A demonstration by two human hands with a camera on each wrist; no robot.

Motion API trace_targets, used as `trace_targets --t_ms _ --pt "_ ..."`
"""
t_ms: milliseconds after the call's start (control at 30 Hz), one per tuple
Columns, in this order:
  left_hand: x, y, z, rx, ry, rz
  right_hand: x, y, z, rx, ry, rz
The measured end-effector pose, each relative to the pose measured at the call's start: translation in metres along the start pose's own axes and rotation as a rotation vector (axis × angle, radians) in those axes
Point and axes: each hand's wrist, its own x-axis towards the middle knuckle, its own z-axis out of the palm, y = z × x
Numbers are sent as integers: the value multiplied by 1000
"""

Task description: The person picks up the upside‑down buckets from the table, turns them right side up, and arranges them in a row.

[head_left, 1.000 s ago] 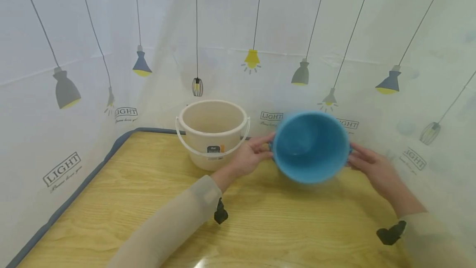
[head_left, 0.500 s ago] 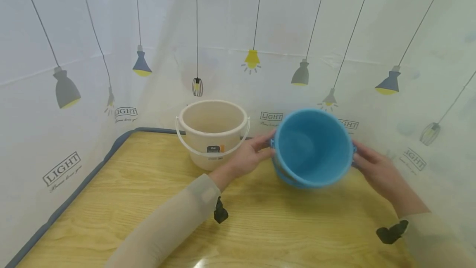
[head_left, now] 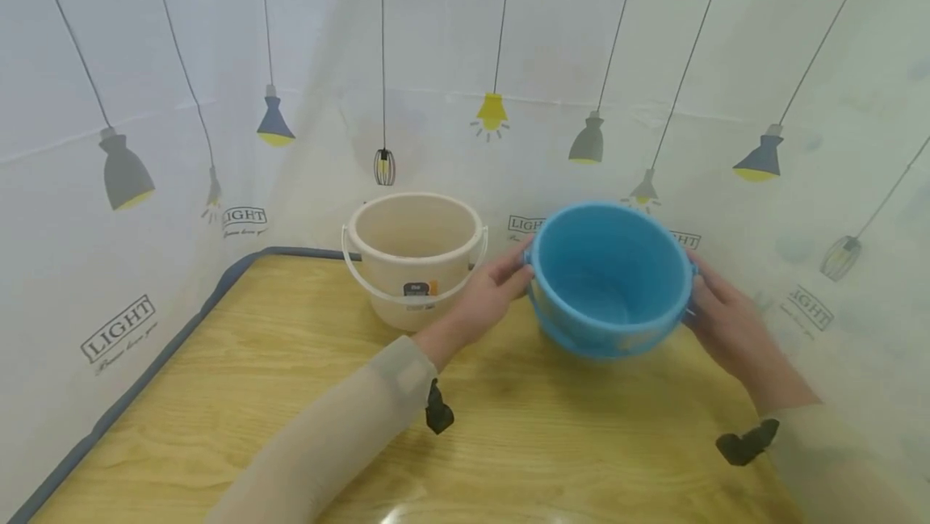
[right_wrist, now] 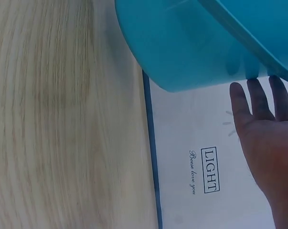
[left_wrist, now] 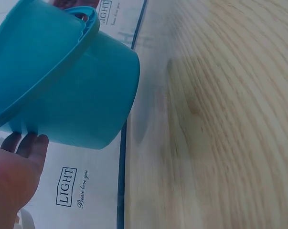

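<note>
A blue plastic bucket (head_left: 612, 266) is held between both hands, its mouth tipped a little toward me and its inside bare. My left hand (head_left: 485, 298) grips its left side at the handle joint just under the rim. On the opposite side my right hand (head_left: 734, 330) holds it the same way, the thumb partly hidden. In the left wrist view the bucket's base (left_wrist: 122, 112) hangs over the wooden table, and the fingers (left_wrist: 37, 148) touch its wall. The right wrist view has the fingertips (right_wrist: 254, 88) against the wall below the rim. Its blue handle hangs down in front.
A cream bucket (head_left: 416, 266) with a dark and orange label stands upright at the back of the wooden table (head_left: 523, 435), left of the blue one, its handle hanging down in front. A white curtain (head_left: 436, 39) printed with lamps rises behind the table's dark edge.
The blue bucket has tilted back more upright, so its mouth faces upward more than before. Both hands turned with it and kept their hold. The cream bucket stayed in place.
</note>
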Motion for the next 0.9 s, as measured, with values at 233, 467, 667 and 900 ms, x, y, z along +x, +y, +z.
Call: trace_targets --t_ms 233,467,667,900 --pt "11 1 3 -68 99 -112 16 1 5 169 -35 44" --pt "32 -3 4 -132 124 -197 31 8 5 236 -15 111" --pt "49 -8 6 -182 164 -227 40 16 7 246 -14 136" --pt "60 -17 7 -204 197 -270 47 21 13 256 -21 183"
